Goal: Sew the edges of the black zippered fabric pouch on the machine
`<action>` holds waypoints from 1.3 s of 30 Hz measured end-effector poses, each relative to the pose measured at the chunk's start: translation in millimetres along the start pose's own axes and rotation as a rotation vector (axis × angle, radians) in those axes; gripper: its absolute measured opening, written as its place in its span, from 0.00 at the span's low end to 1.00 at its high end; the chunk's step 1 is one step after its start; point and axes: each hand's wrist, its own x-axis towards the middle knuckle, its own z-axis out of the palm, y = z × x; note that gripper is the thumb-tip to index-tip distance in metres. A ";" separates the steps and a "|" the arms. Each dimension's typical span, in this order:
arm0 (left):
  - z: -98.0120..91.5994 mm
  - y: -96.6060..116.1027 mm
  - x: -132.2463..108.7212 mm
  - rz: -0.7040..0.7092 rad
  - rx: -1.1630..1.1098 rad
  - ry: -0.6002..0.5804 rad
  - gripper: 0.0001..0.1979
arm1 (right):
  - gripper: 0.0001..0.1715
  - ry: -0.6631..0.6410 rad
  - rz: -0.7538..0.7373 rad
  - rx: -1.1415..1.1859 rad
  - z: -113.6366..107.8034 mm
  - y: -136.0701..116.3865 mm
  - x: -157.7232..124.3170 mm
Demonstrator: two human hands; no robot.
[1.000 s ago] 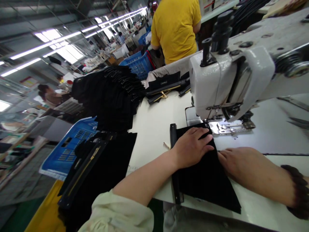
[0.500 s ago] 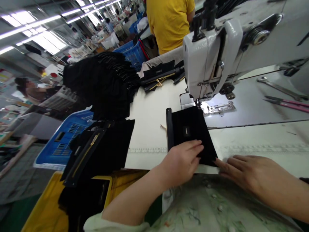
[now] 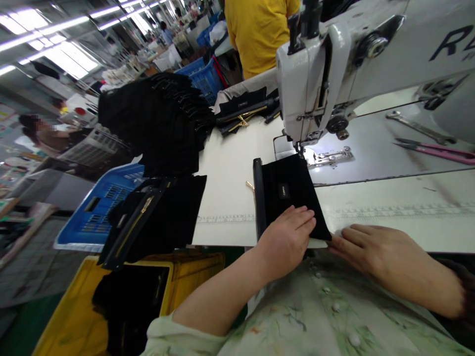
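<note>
A black fabric pouch piece point(image 3: 287, 190) with a zipper edge on its left lies on the white table point(image 3: 230, 198), its far end under the needle of the white sewing machine point(image 3: 334, 64). My left hand point(image 3: 285, 240) rests flat on the piece's near end, fingers stretched out. My right hand point(image 3: 371, 249) lies flat at the table's front edge, fingertips touching the piece's near right corner.
A stack of black pieces point(image 3: 163, 123) and a black piece with a gold zipper point(image 3: 148, 222) lie left. A blue crate point(image 3: 100, 212) and yellow bin point(image 3: 74, 306) stand below. Pink scissors point(image 3: 434, 151) and a wrench point(image 3: 419, 126) lie right. A person in yellow point(image 3: 260, 29) stands beyond.
The black piece has slid toward the needle. Both hands have come back from near the machine to the table's front edge; the view has tilted down.
</note>
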 end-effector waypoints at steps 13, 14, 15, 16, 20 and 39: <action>7.0 -4.1 -2.6 0.063 -0.110 0.205 0.15 | 0.24 0.024 -0.062 -0.001 3.2 -2.6 -5.2; 4.0 -3.4 -1.5 0.045 -0.153 0.259 0.14 | 0.23 0.021 -0.068 -0.005 3.8 -2.3 -6.2; 0.6 -2.7 -0.3 0.008 -0.202 0.321 0.13 | 0.22 0.019 -0.076 -0.012 4.2 -2.1 -7.0; -2.6 -2.1 0.9 -0.033 -0.249 0.376 0.13 | 0.21 0.014 -0.082 -0.017 4.4 -2.0 -7.7; -3.5 -2.2 1.7 -0.031 -0.283 0.340 0.13 | 0.21 0.018 -0.082 -0.019 3.3 -2.5 -7.4; 5.1 -7.3 -4.3 0.075 -0.041 -0.076 0.18 | 0.21 0.046 -0.084 -0.009 -3.6 -5.4 -6.6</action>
